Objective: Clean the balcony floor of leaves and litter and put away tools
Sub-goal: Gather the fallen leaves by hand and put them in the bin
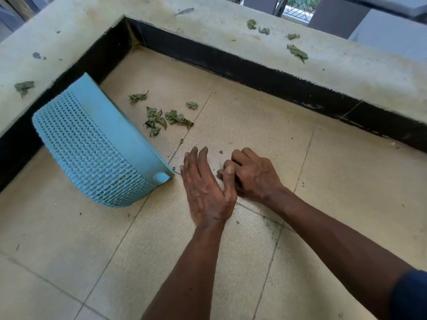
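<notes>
A blue plastic basket (92, 144) lies tipped on its side on the tiled balcony floor (231, 239), its mouth facing the corner. Several green leaves (161, 120) lie on the tiles just beyond its rim. My left hand (205, 188) rests edge-down on the floor to the right of the basket, fingers straight. Right beside it, my right hand (251, 174) is curled with its fingertips pinching small leaf scraps (222, 166) off the tile.
A low concrete parapet (231, 42) with a black inner face borders the floor at the back and left. Several more leaves (297, 53) lie on top of it, and one leaf (24, 87) at the left. Small crumbs dot the tiles.
</notes>
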### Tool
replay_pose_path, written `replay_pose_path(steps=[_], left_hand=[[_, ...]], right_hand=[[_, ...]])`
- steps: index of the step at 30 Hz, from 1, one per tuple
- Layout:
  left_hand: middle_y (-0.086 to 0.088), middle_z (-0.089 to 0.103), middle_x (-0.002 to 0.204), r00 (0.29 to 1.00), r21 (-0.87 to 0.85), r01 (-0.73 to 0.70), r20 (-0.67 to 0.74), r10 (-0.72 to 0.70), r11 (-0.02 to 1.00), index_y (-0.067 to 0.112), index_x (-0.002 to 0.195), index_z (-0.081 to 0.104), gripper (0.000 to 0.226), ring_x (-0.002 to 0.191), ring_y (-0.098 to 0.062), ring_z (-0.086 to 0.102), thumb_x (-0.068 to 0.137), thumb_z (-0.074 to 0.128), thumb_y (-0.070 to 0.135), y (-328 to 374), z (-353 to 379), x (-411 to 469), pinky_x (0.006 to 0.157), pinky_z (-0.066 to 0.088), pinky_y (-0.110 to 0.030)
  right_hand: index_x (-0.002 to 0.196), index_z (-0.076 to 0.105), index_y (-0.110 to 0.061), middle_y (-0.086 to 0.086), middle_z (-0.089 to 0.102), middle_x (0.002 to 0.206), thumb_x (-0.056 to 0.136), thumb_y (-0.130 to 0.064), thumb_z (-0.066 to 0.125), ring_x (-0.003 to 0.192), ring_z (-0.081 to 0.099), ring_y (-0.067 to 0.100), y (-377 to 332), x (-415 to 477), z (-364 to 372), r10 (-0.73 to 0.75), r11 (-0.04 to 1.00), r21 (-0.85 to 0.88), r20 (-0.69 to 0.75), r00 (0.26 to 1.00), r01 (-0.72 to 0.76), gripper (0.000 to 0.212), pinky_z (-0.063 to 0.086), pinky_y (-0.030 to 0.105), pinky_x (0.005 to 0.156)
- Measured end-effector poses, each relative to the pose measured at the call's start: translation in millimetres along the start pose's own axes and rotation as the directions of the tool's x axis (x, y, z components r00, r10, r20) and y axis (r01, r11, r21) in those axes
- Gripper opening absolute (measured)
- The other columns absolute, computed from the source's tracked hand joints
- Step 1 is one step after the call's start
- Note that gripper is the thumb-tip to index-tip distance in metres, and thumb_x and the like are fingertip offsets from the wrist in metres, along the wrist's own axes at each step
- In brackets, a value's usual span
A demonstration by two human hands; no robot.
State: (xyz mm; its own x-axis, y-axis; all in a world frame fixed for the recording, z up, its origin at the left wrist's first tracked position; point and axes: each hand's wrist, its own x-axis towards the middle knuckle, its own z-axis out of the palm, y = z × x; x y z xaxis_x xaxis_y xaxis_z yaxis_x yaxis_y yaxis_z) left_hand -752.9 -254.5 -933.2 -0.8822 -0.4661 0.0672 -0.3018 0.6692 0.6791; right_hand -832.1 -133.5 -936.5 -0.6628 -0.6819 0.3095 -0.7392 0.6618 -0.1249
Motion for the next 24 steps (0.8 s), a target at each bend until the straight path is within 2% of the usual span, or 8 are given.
replay_pose_path(steps=[4, 7, 9, 12, 15, 18, 20, 24], left_hand=[[-0.005, 0.023, 0.170, 0.999, 0.023, -0.026, 0.032, 0.026, 0.999, 0.022, 0.161, 0.026, 0.080, 0.160, -0.018, 0.009, 0.100, 0.021, 0.074, -0.9, -0.2, 0.0, 0.130, 0.010, -0.049], [-0.005, 0.015, 0.173, 0.994, 0.105, -0.060, 0.096, 0.050, 0.993, 0.023, 0.163, 0.020, 0.085, 0.161, -0.018, 0.002, 0.098, 0.019, 0.078, -1.4, -0.2, 0.9, 0.131, 0.006, -0.049], [-0.005, 0.003, 0.175, 0.980, 0.190, -0.110, 0.186, 0.074, 0.976, 0.023, 0.165, 0.011, 0.091, 0.161, -0.018, -0.008, 0.096, 0.015, 0.082, -0.3, 0.9, 1.3, 0.131, 0.001, -0.049], [-0.007, -0.020, 0.173, 0.939, 0.326, -0.217, 0.329, 0.104, 0.920, 0.020, 0.166, -0.009, 0.099, 0.157, -0.021, -0.026, 0.093, 0.005, 0.086, 1.5, 3.4, 1.2, 0.129, -0.006, -0.051], [-0.011, -0.031, 0.168, 0.898, 0.381, -0.315, 0.415, 0.144, 0.869, 0.016, 0.163, -0.020, 0.105, 0.154, -0.025, -0.032, 0.090, 0.001, 0.089, 6.0, 9.1, 3.3, 0.129, -0.006, -0.051], [-0.010, -0.022, 0.172, 0.816, 0.319, -0.478, 0.507, 0.279, 0.818, 0.018, 0.165, -0.016, 0.109, 0.158, -0.027, -0.024, 0.088, 0.007, 0.092, 20.8, 24.8, -1.3, 0.129, -0.003, -0.053], [-0.007, 0.001, 0.175, 0.788, 0.291, -0.540, 0.505, 0.353, 0.790, 0.022, 0.167, 0.004, 0.106, 0.160, -0.028, -0.002, 0.088, 0.014, 0.092, 32.0, 33.8, -0.6, 0.127, 0.009, -0.054], [-0.007, 0.043, 0.142, 0.800, 0.317, -0.579, 0.399, 0.448, 0.751, 0.025, 0.140, 0.047, 0.074, 0.126, -0.025, 0.042, 0.092, 0.039, 0.081, 35.7, 41.0, 19.1, 0.103, 0.042, -0.042]], right_hand=[[0.076, 0.064, -0.012, -0.001, 0.053, 0.068, 0.099, -0.040, 0.064, 0.058, 0.045, 0.017, 1.2, -1.0, 0.6, 0.035, 0.999, 0.038, -0.001, 0.999, -0.035, 0.036, 0.029, 0.025, 0.048], [0.067, 0.061, -0.015, -0.008, 0.051, 0.061, 0.103, -0.035, 0.062, 0.049, 0.044, 0.013, 1.8, 6.4, -14.7, 0.397, 0.867, 0.342, -0.034, 0.917, -0.363, 0.041, 0.034, 0.023, 0.049], [0.064, 0.059, -0.016, -0.008, 0.052, 0.055, 0.104, -0.033, 0.062, 0.043, 0.045, 0.009, 2.8, 9.2, -32.0, 0.734, 0.458, 0.703, 0.047, 0.678, -0.544, 0.043, 0.039, 0.022, 0.046], [0.067, 0.054, -0.021, -0.005, 0.047, 0.057, 0.103, -0.034, 0.062, 0.042, 0.037, 0.009, 15.2, -0.8, -56.2, 0.891, -0.222, 0.922, 0.324, 0.317, -0.317, 0.038, 0.030, 0.022, 0.037], [0.071, 0.049, -0.024, -0.005, 0.044, 0.057, 0.100, -0.036, 0.062, 0.042, 0.035, 0.006, 27.8, -26.5, -65.5, 0.787, -0.598, 0.799, 0.571, 0.233, 0.065, 0.034, 0.025, 0.019, 0.032], [0.071, 0.047, -0.022, -0.006, 0.045, 0.054, 0.099, -0.037, 0.061, 0.039, 0.037, 0.005, 28.8, -53.0, -65.7, 0.721, -0.693, 0.682, 0.651, 0.237, 0.234, 0.035, 0.024, 0.017, 0.030], [0.064, 0.050, -0.020, -0.006, 0.045, 0.053, 0.099, -0.037, 0.060, 0.037, 0.038, 0.005, 25.8, -64.9, -67.6, 0.693, -0.720, 0.634, 0.679, 0.242, 0.283, 0.040, 0.024, 0.017, 0.029], [0.062, 0.049, -0.022, -0.006, 0.044, 0.052, 0.099, -0.036, 0.061, 0.037, 0.038, 0.006, 21.2, -81.3, -71.2, 0.648, -0.755, 0.563, 0.719, 0.251, 0.337, 0.041, 0.022, 0.017, 0.029]])
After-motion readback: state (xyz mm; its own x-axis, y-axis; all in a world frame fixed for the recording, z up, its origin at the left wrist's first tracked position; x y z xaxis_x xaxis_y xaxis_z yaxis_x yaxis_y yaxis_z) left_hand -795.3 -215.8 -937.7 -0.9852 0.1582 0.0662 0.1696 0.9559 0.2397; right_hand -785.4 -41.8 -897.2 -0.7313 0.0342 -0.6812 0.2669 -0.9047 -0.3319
